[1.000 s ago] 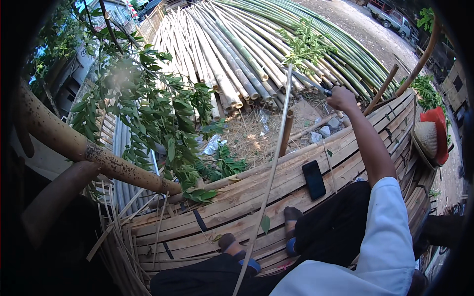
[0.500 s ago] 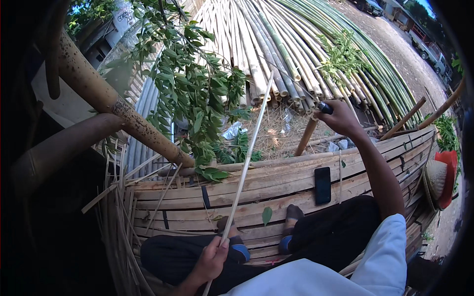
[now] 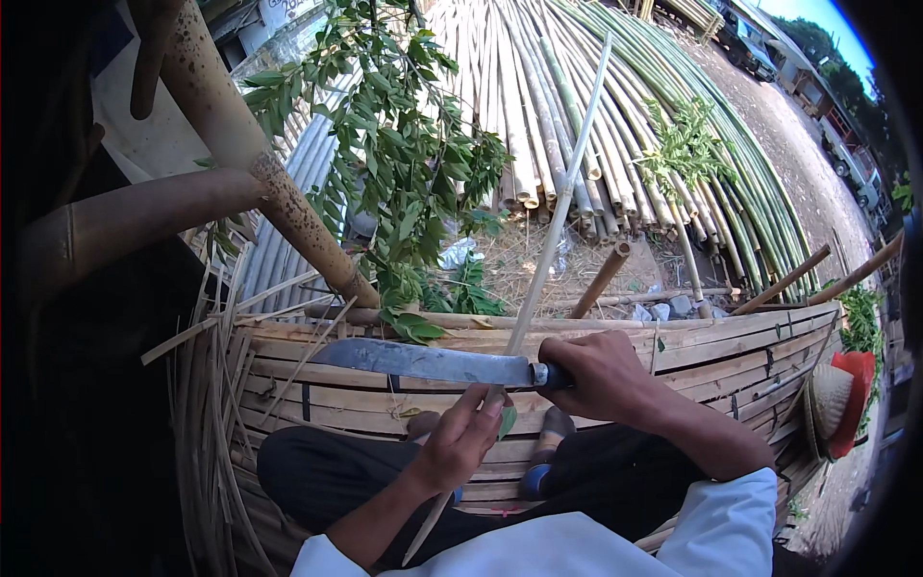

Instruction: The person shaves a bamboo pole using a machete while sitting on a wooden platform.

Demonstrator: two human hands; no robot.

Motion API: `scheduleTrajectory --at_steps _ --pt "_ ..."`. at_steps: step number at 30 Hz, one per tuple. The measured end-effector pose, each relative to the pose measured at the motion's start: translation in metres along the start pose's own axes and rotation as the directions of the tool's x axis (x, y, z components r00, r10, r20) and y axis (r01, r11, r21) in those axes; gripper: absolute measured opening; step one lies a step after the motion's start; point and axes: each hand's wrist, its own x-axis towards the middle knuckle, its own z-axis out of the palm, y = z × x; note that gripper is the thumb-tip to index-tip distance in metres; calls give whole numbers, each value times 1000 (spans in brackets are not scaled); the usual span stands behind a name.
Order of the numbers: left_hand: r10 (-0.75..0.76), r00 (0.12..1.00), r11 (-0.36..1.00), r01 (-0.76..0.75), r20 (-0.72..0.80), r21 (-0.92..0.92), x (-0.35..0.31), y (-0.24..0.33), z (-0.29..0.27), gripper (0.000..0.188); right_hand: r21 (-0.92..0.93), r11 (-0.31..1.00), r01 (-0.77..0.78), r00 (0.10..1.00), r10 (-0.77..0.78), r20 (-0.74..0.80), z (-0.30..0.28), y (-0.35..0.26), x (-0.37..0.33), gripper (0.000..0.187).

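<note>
My left hand [image 3: 454, 440] is closed round a long, pale bamboo strip [image 3: 569, 188], which slants from my lap up and away to the right. In my right hand [image 3: 608, 377] is the black handle of a machete [image 3: 430, 362]. Its broad grey blade lies across the strip just beyond my left fingers, tip pointing left. Whether the edge bites into the strip cannot be made out. Both hands are above my lap, close together.
I sit on a slatted bamboo platform [image 3: 707, 348]. Bamboo poles [image 3: 524, 91] are piled ahead. A thick post [image 3: 288, 183] and leafy branches [image 3: 404, 183] stand left, beside thin strips [image 3: 226, 462]. A hat [image 3: 835, 404] hangs at right.
My right hand has swung the machete in from the far right and laid it across the strip. My left hand has moved up and right, tilting the strip rightward. The phone is now hidden.
</note>
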Motion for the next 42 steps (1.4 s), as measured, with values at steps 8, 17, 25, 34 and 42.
scheduleTrajectory --at_steps 8,17,25,34,42 --pt "76 996 995 -73 -45 62 5 -16 -7 26 572 790 -221 961 277 -12 -1 9 21 38" --pt "153 985 955 -127 -79 270 0 -19 -11 25 169 980 -102 985 124 -123 1 19 26 45" --pt "105 993 994 -107 -62 -22 0 -23 -17 26 -193 974 118 987 -135 -82 9 15 12 51" --pt "85 995 995 -88 -56 -40 -4 -22 -14 27 -312 949 52 988 -94 -119 9 52 26 53" --pt "19 1000 998 -20 -22 -56 -10 -19 -16 27 -199 963 -179 967 134 -218 1 96 31 58"
